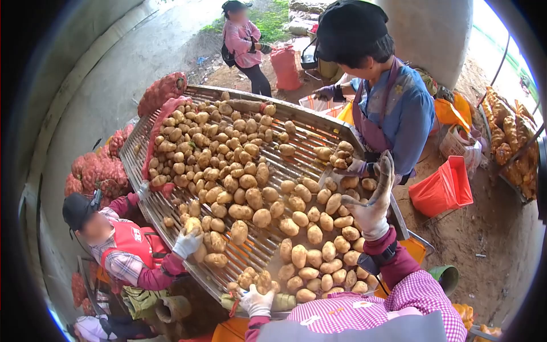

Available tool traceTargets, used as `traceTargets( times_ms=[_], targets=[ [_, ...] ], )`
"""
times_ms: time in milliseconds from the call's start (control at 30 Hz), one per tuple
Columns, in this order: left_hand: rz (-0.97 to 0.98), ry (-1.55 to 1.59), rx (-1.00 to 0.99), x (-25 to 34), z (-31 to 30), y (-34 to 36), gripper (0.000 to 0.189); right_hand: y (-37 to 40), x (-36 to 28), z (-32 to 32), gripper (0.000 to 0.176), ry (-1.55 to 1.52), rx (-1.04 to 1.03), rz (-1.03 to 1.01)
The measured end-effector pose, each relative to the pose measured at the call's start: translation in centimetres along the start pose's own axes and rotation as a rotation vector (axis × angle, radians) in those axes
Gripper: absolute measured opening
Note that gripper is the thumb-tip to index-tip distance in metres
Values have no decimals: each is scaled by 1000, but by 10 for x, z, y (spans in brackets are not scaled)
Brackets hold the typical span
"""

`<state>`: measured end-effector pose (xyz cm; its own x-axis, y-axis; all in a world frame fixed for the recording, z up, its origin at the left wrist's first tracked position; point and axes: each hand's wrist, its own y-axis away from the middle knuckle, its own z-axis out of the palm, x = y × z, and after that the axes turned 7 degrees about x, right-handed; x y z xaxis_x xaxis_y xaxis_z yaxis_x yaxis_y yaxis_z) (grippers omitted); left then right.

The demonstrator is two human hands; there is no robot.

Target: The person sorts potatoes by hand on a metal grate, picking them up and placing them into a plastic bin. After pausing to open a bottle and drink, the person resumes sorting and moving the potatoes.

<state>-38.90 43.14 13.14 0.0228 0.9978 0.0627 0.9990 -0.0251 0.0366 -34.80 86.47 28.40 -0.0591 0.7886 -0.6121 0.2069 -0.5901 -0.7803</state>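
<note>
Many potatoes (222,165) lie spread over a slatted metal sorting table (268,251). My left hand (256,301), in a pale glove, rests at the near edge beside a few potatoes; its fingers lie spread against them. Raised above the right part of the table, my right hand (373,202) wears a soiled white glove. Its fingers are stretched apart and hold nothing, with potatoes below and to the left of it. A rolled green cloth edge (283,302) lies just right of my left hand.
A person in a red apron (134,242) works at the left, another in blue (407,108) at the right; a third person (242,40) stands behind. Red net sacks (99,174) are piled left. A red bucket (441,188) and brown sacks (510,137) stand right.
</note>
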Motion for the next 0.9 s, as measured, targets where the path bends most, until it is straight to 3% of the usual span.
traceTargets(
  times_ms=[233,467,567,767,900],
  targets=[
    [45,1,74,-1,1,3,80,24,-12,-1,136,45,-102,-47],
    [37,-1,65,-1,3,1,80,34,-17,-8,128,-138,-211,247],
    [36,-2,62,-2,2,3,80,35,-22,-7,131,-195,-185,126],
    [45,15,90,-10,16,-1,81,30,-27,14,135,-156,-243,77],
    [31,-1,91,-6,11,0,82,12,-39,38,141,-467,-314,163]
  ],
)
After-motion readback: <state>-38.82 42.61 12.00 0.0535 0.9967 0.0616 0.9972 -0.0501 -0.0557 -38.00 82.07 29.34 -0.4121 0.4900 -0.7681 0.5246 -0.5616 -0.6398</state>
